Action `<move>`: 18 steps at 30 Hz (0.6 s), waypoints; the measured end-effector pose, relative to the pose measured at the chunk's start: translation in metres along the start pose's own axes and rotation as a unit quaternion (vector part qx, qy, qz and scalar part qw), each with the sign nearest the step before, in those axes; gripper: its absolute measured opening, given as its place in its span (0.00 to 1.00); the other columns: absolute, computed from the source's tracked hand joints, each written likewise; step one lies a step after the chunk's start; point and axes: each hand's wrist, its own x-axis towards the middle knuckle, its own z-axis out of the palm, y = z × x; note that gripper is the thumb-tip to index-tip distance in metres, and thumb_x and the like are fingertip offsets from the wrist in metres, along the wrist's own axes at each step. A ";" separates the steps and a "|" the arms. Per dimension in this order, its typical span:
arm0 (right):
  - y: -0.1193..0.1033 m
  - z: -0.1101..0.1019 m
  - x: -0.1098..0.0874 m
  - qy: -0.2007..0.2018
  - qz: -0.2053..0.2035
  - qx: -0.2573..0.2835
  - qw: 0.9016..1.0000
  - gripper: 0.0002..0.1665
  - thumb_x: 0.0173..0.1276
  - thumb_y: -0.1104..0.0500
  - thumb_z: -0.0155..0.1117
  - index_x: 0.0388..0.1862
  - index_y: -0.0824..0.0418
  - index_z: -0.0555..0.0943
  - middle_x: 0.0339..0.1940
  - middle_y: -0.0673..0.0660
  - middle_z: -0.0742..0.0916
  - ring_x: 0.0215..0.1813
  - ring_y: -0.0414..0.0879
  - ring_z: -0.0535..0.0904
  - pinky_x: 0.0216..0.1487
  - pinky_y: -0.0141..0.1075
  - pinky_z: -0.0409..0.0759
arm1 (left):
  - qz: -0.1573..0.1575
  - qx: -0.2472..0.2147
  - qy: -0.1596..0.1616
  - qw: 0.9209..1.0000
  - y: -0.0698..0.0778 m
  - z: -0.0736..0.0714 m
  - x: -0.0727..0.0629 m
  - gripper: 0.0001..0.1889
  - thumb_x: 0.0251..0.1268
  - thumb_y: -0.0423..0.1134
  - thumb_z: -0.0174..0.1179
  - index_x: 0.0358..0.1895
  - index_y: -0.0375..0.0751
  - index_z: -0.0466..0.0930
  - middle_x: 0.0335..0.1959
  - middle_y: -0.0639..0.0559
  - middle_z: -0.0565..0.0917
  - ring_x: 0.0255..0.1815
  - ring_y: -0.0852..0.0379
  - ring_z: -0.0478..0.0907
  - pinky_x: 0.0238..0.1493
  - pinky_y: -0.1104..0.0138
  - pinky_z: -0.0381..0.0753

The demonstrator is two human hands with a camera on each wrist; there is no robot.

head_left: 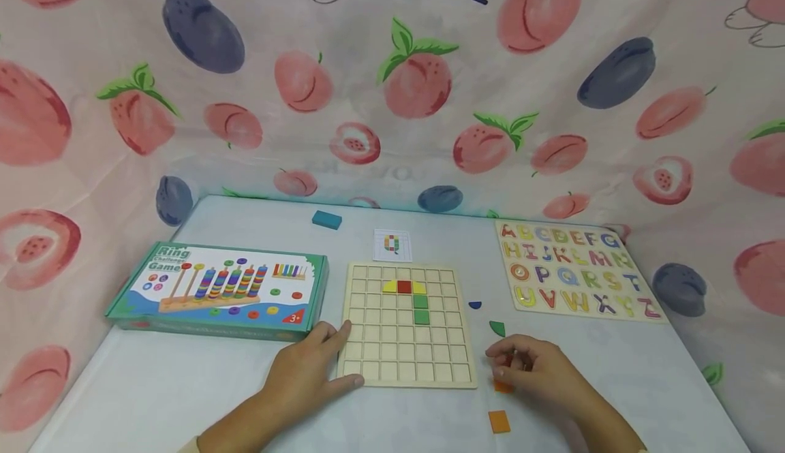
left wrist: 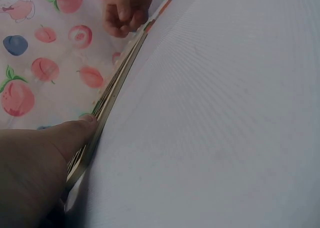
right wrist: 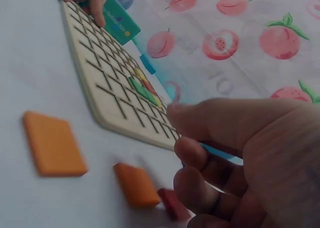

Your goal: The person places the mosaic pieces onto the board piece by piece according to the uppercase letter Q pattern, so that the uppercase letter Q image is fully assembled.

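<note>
Left hand (head_left: 308, 366) spread against grid board (head_left: 397, 353), 8 o'clock; right hand (head_left: 541, 371) loosely curled, seemingly empty, by orange tile (head_left: 504, 388), 4 o'clock. Tile likely light, stiff; pinch edges.

Diffuse light, soft wrist views

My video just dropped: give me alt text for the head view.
A person's left hand touches the left edge of a wooden grid board bearing five coloured pieces, while the right hand is near loose orange pieces. A pattern card lies beyond; a game box is left, an alphabet board right.
</note>
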 end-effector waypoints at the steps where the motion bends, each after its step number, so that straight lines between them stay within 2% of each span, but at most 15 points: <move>1: 0.004 0.000 -0.005 -0.012 -0.004 0.008 1.000 0.17 0.65 0.57 0.81 0.51 0.57 0.89 0.40 0.54 0.88 0.33 0.46 0.77 0.34 0.33 0.77 | -0.001 0.000 -0.001 1.000 0.000 0.000 0.000 0.47 0.55 0.66 0.78 0.75 0.43 0.78 0.46 0.57 0.75 0.26 0.66 0.64 0.26 0.72 0.66; 4: 0.018 0.000 -0.018 -0.049 -0.009 0.027 0.998 0.17 0.66 0.56 0.80 0.52 0.57 0.89 0.41 0.55 0.87 0.33 0.45 0.78 0.34 0.33 0.76 | 0.002 -0.001 0.001 1.000 0.000 -0.001 0.000 0.47 0.55 0.66 0.78 0.75 0.43 0.78 0.45 0.57 0.74 0.26 0.66 0.63 0.26 0.72 0.66; 7: 0.029 0.002 -0.029 -0.069 -0.001 0.027 0.997 0.18 0.66 0.55 0.80 0.53 0.55 0.88 0.37 0.55 0.84 0.33 0.46 0.78 0.33 0.33 0.75 | 0.005 0.000 0.004 1.000 0.000 -0.002 -0.001 0.47 0.55 0.65 0.78 0.75 0.43 0.79 0.45 0.57 0.74 0.26 0.66 0.63 0.26 0.72 0.66; 10: 0.037 0.002 -0.038 -0.077 -0.003 0.021 0.997 0.19 0.66 0.53 0.81 0.54 0.55 0.89 0.37 0.55 0.83 0.32 0.47 0.78 0.31 0.33 0.74 | 0.006 -0.002 0.004 1.000 0.000 -0.003 -0.001 0.47 0.55 0.65 0.78 0.75 0.43 0.79 0.45 0.57 0.74 0.26 0.66 0.63 0.26 0.72 0.66; 15: 0.043 0.007 -0.045 -0.087 -0.006 0.012 0.996 0.20 0.65 0.49 0.82 0.53 0.51 0.89 0.43 0.54 0.84 0.31 0.46 0.78 0.31 0.34 0.75 | 0.003 -0.006 -0.001 1.000 0.000 -0.002 0.000 0.47 0.56 0.66 0.78 0.75 0.43 0.78 0.45 0.57 0.74 0.26 0.66 0.63 0.26 0.72 0.66; 18: 0.045 0.010 -0.046 -0.084 -0.032 -0.014 0.996 0.19 0.65 0.46 0.82 0.53 0.47 0.89 0.44 0.50 0.84 0.31 0.44 0.78 0.31 0.34 0.75 | 0.000 -0.007 -0.004 1.000 -0.001 -0.001 0.000 0.47 0.56 0.67 0.77 0.75 0.43 0.78 0.45 0.58 0.74 0.26 0.66 0.63 0.26 0.72 0.67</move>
